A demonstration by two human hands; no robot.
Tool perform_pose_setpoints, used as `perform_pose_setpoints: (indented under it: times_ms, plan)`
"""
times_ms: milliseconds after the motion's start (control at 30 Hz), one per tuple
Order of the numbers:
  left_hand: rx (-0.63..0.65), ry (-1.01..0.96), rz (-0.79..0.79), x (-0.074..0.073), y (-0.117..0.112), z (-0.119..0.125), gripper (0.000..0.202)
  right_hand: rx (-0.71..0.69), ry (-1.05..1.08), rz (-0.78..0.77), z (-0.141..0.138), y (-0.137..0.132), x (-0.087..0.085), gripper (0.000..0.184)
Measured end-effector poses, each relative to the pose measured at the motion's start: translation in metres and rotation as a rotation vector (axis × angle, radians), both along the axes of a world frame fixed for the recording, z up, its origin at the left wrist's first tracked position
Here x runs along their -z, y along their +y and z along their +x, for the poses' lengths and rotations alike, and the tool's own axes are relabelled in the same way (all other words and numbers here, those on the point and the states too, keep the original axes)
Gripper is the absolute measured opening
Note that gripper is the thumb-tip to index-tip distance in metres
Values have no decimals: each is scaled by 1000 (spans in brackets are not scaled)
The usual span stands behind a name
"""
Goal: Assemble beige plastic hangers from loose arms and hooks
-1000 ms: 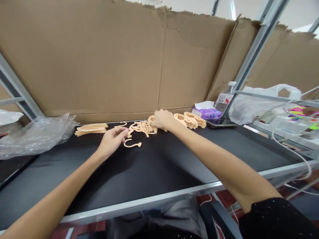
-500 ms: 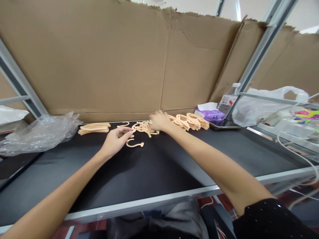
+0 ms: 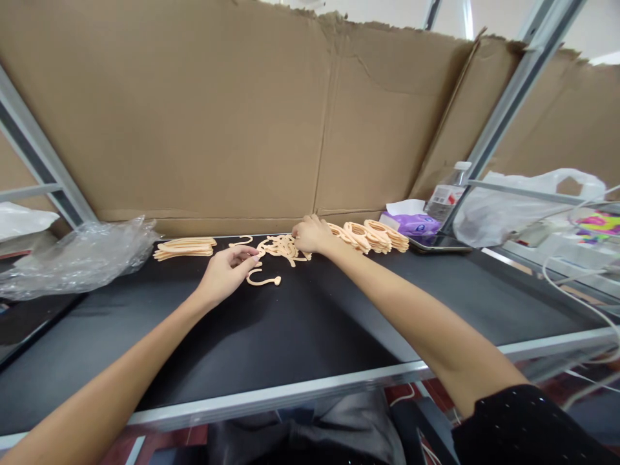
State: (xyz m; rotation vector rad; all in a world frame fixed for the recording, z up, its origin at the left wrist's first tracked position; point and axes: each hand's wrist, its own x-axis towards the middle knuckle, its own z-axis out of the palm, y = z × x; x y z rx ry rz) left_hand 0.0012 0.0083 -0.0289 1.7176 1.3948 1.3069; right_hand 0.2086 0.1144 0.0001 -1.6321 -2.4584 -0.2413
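Left hand: half curled, thumb and fingertips close together at the near left edge of the heap; whether a piece is pinched there cannot be told.
Right hand: back uppermost, fingers bent down at the heap's right end; the fingertips are largely hidden, so neither their spread nor any hold can be told.
Heap: a loose tangle of pale beige, curved, slender pieces between the two hands (their material is uncertain, perhaps wood or plastic); judged the unordered portion.
Near single piece: one pale beige hook with a knobbed end, lying apart on the counter in front of the heap, beside the left fingertips.
Far single piece: another pale beige curved hook, behind the left hand.
Left stack: long, pale beige, gently bowed strips, piled lengthwise; judged already in order.
Right row: several leaning stacks of pale beige oval rings, partly behind the right forearm; likewise judged in order.
Overall state: outer groups tidy, middle heap unsorted (an estimate from the layout alone).
Surroundings: smooth black counter, crumpled clear plastic film at far left, purple tissue pack beyond the rings.
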Motion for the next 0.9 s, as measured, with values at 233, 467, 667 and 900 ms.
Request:
perform_pose_setpoints:
  times_ms: [233,467,667,900]
  plan:
    - [-62,93,63,4,5,-4,37,-14,-48,-22,-17,5,0,37]
    - [-389,480,199,2,17,-41,26,-109,-131,42,-26,-13,-1,35]
    - [-401,928,218,12,23,-67,43,-240,30,208,-14,-39,13,34]
    - [-296,1009,144,23,26,-60,42,-569,239,127,-12,-93,39,26]
